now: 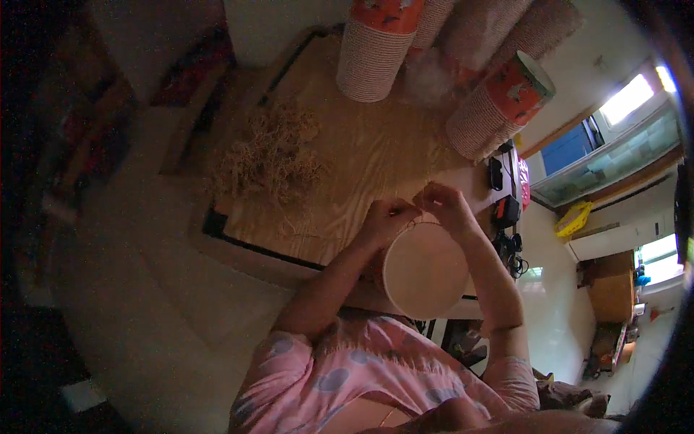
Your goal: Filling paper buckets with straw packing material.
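Pinching with both hands, I am working at the far rim of a round, pale cardboard drum [425, 271] that is resting against my lap at the near edge of the light wooden tabletop [361, 159]. My left hand [387, 217] is curling its fingers closed over the rim, forearm angling up from my pink sleeve. My right hand [442, 202] is bending at the wrist, fingertips closing on a thin straw-coloured strand [419, 217]. A loose pile of dry fibre [271, 155] is lying well apart, beyond my left hand.
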`<state>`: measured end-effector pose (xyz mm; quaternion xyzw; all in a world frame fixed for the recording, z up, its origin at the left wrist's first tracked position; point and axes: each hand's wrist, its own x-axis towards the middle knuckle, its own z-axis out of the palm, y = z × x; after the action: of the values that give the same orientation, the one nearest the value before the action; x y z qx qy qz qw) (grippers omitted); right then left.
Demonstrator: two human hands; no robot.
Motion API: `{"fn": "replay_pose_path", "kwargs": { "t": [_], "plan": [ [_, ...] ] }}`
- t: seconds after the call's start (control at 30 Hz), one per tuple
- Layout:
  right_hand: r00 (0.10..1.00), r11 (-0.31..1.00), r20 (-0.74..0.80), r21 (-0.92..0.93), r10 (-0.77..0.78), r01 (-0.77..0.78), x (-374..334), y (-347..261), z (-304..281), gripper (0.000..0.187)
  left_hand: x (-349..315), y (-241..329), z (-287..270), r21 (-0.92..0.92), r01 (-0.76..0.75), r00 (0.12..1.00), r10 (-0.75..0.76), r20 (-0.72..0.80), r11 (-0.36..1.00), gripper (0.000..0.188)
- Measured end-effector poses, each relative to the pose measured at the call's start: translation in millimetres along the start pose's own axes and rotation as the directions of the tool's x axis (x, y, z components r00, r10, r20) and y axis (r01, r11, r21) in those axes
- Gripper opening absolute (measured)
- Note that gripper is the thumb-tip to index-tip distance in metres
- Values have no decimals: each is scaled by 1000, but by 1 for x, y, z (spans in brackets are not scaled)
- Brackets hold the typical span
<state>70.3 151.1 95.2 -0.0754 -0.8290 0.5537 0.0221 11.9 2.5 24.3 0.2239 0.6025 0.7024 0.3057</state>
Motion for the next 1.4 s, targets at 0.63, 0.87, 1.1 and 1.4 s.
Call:
{"fn": "replay_pose_path", "kwargs": {
  "t": [0.63,0.87,1.1,1.4],
  "plan": [
    [999,915,2,402,-45,40,24,15,-45,18,17,0,8,-132,-165,979,146,-141,977,14],
    [831,597,396,-578,-390,556,25,-31,-39,14,26,3,2,-60,-197,975,189,-119,979,13],
    [846,641,326,-553,-421,532,34,34,-60,5,33,-12,9,-26,-254,964,251,-89,967,15],
    [957,698,217,-655,-192,289,32,-29,-45,23,23,-7,3,-35,-279,951,271,-151,960,16]
  ]
}}
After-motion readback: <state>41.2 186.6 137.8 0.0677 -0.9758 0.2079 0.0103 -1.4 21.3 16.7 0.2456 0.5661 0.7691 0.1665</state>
